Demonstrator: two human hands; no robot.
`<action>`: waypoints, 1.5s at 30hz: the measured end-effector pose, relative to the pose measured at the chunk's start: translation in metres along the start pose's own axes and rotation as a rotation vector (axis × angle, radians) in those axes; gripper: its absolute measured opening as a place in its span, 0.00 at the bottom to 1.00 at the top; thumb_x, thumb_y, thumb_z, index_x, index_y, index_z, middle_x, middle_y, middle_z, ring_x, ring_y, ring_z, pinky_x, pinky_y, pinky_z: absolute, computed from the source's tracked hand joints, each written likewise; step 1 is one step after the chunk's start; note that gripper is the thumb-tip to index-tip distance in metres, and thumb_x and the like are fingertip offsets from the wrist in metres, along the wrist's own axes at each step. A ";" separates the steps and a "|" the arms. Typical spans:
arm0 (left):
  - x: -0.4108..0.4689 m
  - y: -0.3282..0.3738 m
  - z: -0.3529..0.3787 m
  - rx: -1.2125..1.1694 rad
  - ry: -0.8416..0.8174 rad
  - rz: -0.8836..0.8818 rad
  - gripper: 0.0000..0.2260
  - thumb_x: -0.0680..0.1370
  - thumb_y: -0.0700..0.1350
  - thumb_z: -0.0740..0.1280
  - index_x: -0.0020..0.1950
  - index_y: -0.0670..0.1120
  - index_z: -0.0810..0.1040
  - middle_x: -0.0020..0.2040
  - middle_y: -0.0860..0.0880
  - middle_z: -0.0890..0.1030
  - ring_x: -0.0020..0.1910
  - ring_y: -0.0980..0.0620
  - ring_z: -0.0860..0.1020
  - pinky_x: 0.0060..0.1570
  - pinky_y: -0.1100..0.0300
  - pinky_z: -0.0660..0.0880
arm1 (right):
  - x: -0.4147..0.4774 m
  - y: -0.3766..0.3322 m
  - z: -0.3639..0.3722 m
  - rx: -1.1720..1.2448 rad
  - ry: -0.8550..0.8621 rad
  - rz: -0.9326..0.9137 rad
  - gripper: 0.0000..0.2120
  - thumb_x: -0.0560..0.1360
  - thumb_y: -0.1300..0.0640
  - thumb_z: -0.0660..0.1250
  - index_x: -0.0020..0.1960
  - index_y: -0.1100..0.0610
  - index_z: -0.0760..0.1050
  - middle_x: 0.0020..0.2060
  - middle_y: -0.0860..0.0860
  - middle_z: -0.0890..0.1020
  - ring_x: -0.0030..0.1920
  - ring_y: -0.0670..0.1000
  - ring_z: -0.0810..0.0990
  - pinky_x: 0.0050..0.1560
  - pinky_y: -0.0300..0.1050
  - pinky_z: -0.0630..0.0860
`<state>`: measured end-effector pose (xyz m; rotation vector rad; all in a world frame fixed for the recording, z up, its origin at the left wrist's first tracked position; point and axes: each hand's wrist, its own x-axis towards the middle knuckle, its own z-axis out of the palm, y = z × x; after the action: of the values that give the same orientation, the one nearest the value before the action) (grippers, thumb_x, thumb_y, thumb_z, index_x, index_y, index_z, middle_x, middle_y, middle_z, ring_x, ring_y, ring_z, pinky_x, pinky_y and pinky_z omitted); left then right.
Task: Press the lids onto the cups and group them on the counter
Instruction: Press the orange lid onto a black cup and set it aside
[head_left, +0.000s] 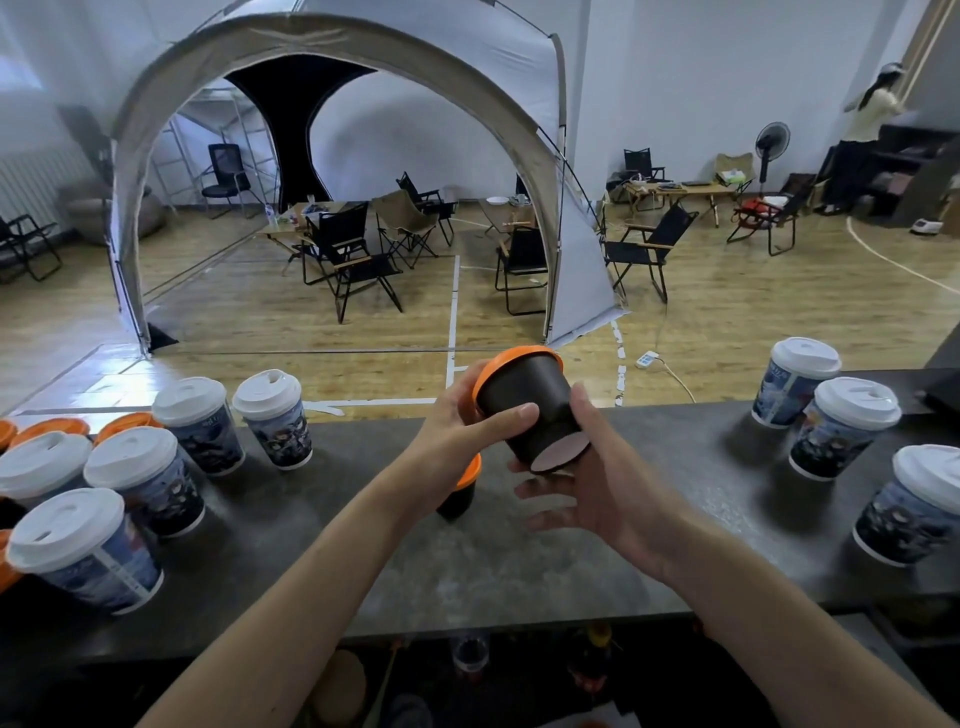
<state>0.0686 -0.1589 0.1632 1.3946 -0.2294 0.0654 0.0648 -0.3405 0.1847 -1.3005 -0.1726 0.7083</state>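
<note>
Past the grey tabletop (519, 571) is a hall with a tent and folding chairs. You hold a black cup (524, 389) tilted in the air above the tabletop, its orange lid (514, 357) facing away. Your left hand (457, 421) grips the upper wall with the thumb across the side. Your right hand (597, 483) cradles the base, fingers (543, 489) spread and nearly straight. The cup looks light and thin-walled and would likely dent, so hold it gently mid-wall and press at the lid's rim. White-lidded cups (140, 478) stand grouped left and right. A second black cup (460, 493) sits below your left wrist.
</note>
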 end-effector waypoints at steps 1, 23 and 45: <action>0.000 -0.001 0.000 -0.009 0.004 -0.011 0.26 0.72 0.48 0.76 0.68 0.50 0.76 0.61 0.40 0.82 0.62 0.40 0.80 0.65 0.45 0.76 | 0.001 0.001 0.001 -0.021 0.021 -0.011 0.36 0.74 0.30 0.59 0.61 0.60 0.80 0.44 0.57 0.84 0.42 0.53 0.82 0.45 0.52 0.80; 0.018 -0.009 0.009 -0.136 0.091 -0.130 0.28 0.69 0.51 0.75 0.62 0.34 0.77 0.48 0.38 0.81 0.47 0.41 0.80 0.44 0.53 0.75 | 0.012 0.013 -0.001 0.325 -0.097 0.103 0.40 0.78 0.28 0.53 0.64 0.64 0.77 0.42 0.58 0.81 0.36 0.55 0.80 0.38 0.49 0.80; 0.016 -0.016 0.017 -0.120 0.092 -0.118 0.24 0.73 0.48 0.75 0.67 0.46 0.75 0.53 0.39 0.82 0.41 0.47 0.83 0.45 0.54 0.77 | 0.017 0.023 0.000 0.557 -0.143 0.115 0.37 0.80 0.31 0.53 0.59 0.65 0.75 0.35 0.55 0.75 0.33 0.51 0.76 0.36 0.44 0.78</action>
<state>0.0851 -0.1802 0.1541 1.2800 -0.0728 0.0177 0.0695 -0.3290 0.1592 -0.7323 -0.0101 0.8733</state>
